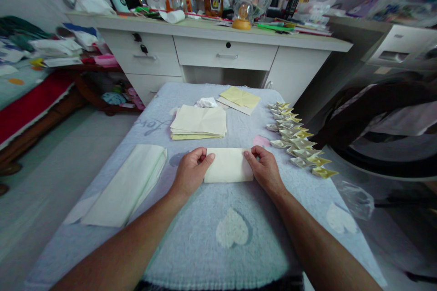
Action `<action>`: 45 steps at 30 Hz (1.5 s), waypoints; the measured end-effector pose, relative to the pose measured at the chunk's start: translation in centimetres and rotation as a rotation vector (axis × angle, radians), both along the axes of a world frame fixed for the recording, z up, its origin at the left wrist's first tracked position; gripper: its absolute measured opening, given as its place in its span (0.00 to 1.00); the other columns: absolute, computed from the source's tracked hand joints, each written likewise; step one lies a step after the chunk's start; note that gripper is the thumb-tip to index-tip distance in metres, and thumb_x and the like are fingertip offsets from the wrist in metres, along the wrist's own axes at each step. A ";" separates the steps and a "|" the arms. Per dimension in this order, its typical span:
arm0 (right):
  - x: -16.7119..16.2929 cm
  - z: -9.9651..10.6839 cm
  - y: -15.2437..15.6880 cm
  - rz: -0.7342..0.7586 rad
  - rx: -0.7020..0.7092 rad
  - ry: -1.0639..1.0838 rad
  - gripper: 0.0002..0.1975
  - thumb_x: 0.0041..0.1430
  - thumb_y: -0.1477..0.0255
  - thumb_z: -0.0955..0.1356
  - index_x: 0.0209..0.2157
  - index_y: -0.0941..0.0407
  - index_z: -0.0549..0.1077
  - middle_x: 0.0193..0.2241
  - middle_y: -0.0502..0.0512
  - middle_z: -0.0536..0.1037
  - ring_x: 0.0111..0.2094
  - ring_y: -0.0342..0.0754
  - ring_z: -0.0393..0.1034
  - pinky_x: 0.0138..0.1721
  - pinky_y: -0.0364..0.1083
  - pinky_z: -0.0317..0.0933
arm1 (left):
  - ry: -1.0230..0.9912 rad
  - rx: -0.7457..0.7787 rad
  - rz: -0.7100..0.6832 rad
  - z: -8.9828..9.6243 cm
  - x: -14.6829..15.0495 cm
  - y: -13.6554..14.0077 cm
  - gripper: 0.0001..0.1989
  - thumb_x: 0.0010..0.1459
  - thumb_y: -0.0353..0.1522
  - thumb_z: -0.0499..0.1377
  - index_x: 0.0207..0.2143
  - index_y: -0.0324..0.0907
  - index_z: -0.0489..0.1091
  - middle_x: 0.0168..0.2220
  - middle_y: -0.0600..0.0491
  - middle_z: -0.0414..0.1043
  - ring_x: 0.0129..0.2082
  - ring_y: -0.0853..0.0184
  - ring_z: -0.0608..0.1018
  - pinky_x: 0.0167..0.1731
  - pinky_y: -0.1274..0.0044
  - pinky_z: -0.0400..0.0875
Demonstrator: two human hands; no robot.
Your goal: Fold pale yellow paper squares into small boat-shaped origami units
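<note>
A cream rectangle of folded paper point(228, 167) is held level between my two hands, just above or on the cloth-covered table. My left hand point(193, 166) pinches its left edge, thumb on top and fingers curled behind. On the opposite edge, my right hand point(266, 166) grips the upper right corner the same way. Beyond the paper lies a stack of cream and yellow sheets point(198, 120) with crease marks. Several small folded paper boats point(297, 138), white and yellow, stand in rows to the right of my right hand.
A thick folded white sheet bundle point(126, 186) lies left on the blue tablecloth point(191, 245). Creased yellow paper point(240, 97) and a crumpled white wad point(206, 102) sit toward the back. Behind stands a white desk point(225, 50) loaded with clutter; a washing machine point(382, 113) is at right.
</note>
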State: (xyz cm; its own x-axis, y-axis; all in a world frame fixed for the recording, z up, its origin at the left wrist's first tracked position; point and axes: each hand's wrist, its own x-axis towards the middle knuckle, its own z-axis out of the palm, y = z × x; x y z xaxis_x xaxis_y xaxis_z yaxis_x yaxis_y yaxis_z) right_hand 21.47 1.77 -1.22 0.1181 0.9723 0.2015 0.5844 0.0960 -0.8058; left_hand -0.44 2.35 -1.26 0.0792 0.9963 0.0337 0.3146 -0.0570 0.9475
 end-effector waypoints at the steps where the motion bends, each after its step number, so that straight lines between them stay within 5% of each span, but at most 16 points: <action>1: 0.0 0.0 0.0 -0.001 0.001 0.000 0.14 0.56 0.62 0.64 0.22 0.55 0.64 0.20 0.46 0.62 0.25 0.43 0.56 0.29 0.42 0.50 | -0.002 -0.004 0.000 0.0 0.0 0.0 0.14 0.55 0.42 0.57 0.26 0.40 0.67 0.23 0.58 0.64 0.24 0.71 0.65 0.23 0.82 0.57; 10: 0.0 -0.3 0.1 -0.008 0.001 -0.039 0.14 0.56 0.62 0.64 0.22 0.56 0.65 0.20 0.47 0.64 0.25 0.43 0.58 0.29 0.43 0.51 | 0.075 0.017 0.026 -0.8 -0.1 0.3 0.15 0.56 0.43 0.56 0.25 0.40 0.65 0.21 0.59 0.60 0.22 0.72 0.63 0.22 0.81 0.54; 26: -0.7 -0.1 0.3 -0.020 -0.017 -0.450 0.11 0.58 0.68 0.64 0.25 0.57 0.70 0.24 0.52 0.72 0.32 0.48 0.62 0.39 0.48 0.48 | 0.626 0.236 0.045 0.4 0.5 0.1 0.15 0.58 0.37 0.53 0.20 0.42 0.61 0.17 0.59 0.60 0.21 0.69 0.64 0.30 0.76 0.55; 33: -0.9 -0.6 0.6 -0.074 -0.039 -0.616 0.11 0.59 0.66 0.65 0.28 0.56 0.73 0.33 0.58 0.72 0.39 0.53 0.60 0.40 0.50 0.47 | 0.908 0.329 0.099 -0.1 0.9 0.2 0.09 0.58 0.36 0.56 0.27 0.42 0.69 0.34 0.50 0.71 0.39 0.60 0.71 0.41 0.68 0.57; 42: -1.2 -0.6 0.7 -0.084 -0.102 -0.669 0.11 0.59 0.65 0.66 0.29 0.56 0.75 0.37 0.60 0.71 0.42 0.56 0.59 0.40 0.51 0.48 | 0.978 0.297 0.099 -0.5 1.1 0.3 0.07 0.57 0.37 0.57 0.30 0.43 0.70 0.36 0.48 0.70 0.42 0.55 0.68 0.42 0.64 0.58; 45: -1.2 -0.8 0.8 -0.092 -0.098 -0.676 0.11 0.58 0.64 0.66 0.28 0.56 0.75 0.37 0.61 0.71 0.41 0.56 0.60 0.40 0.52 0.49 | 0.953 0.301 0.132 -0.5 1.3 0.1 0.10 0.56 0.36 0.58 0.39 0.42 0.70 0.39 0.47 0.70 0.43 0.54 0.67 0.45 0.63 0.58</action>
